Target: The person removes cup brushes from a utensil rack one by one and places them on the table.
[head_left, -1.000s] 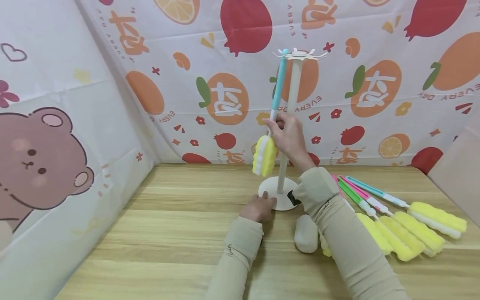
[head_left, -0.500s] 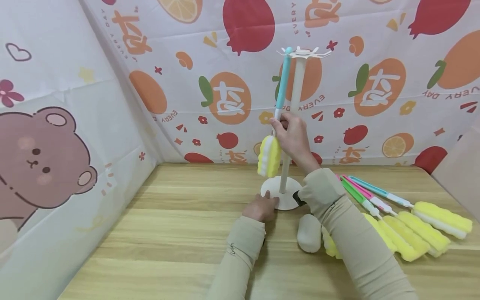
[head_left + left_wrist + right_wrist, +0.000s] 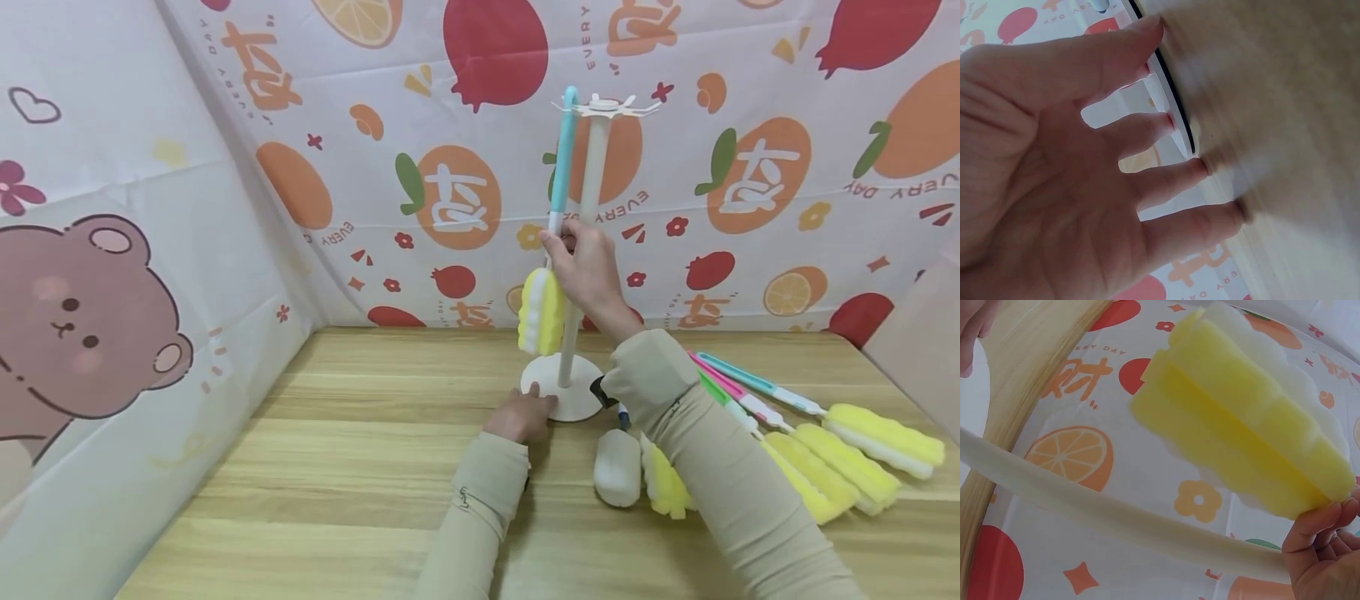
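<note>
A bottle-cleaning sponge brush [image 3: 541, 312] hangs head down, its turquoise handle reaching up to the hooked top [image 3: 603, 107] of a white stand [image 3: 594, 171]. My right hand [image 3: 588, 265] pinches the white neck just above the yellow-and-white sponge. In the right wrist view the sponge head [image 3: 1241, 419] fills the upper right, beside the pole [image 3: 1129, 522]. The handle's looped tip overlaps one hook at the left of the ring. Low down, my left hand [image 3: 522, 415] rests with spread fingers at the round base [image 3: 573, 404]; the left wrist view shows its fingertips at the base's edge and the tabletop.
Several sponge brushes with pink, green and turquoise handles lie on the right of the wooden table [image 3: 360, 467], one being the turquoise brush [image 3: 877, 437]. A grey-beige brush head [image 3: 618, 468] lies nearer the base. A fruit-printed cloth [image 3: 457, 200] hangs close behind the stand.
My right hand has raised the brush slightly, so its handle tip now stands above the hook ring. The right forearm has shifted a little right. My left hand stays at the base.
</note>
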Demonstrator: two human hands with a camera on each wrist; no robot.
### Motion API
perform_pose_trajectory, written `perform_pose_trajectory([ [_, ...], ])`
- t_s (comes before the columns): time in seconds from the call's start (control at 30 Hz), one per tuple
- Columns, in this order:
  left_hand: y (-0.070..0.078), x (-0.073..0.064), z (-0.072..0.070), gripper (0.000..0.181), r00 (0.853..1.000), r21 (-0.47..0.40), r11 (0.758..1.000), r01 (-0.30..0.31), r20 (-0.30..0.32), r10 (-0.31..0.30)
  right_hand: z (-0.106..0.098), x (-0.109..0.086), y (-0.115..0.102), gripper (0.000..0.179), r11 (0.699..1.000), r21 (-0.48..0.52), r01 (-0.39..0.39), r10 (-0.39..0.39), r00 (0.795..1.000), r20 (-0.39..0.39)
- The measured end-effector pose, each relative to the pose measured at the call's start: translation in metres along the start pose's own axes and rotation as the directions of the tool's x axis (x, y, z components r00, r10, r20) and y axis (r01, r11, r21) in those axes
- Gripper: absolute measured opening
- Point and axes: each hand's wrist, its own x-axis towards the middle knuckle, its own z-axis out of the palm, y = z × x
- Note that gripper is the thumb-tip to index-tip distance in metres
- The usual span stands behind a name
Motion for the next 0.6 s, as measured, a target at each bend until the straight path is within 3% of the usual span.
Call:
perform_pose_trajectory([
  [0.6, -0.0001, 0.0001, 0.0004, 0.052, 1.000, -0.024, 1.000, 0.003, 0.000, -0.003, -0.0022, 0.0057, -0.0019, 0.027, 1.000, -0.024, 0.005, -0.005, 1.000, 0.027],
])
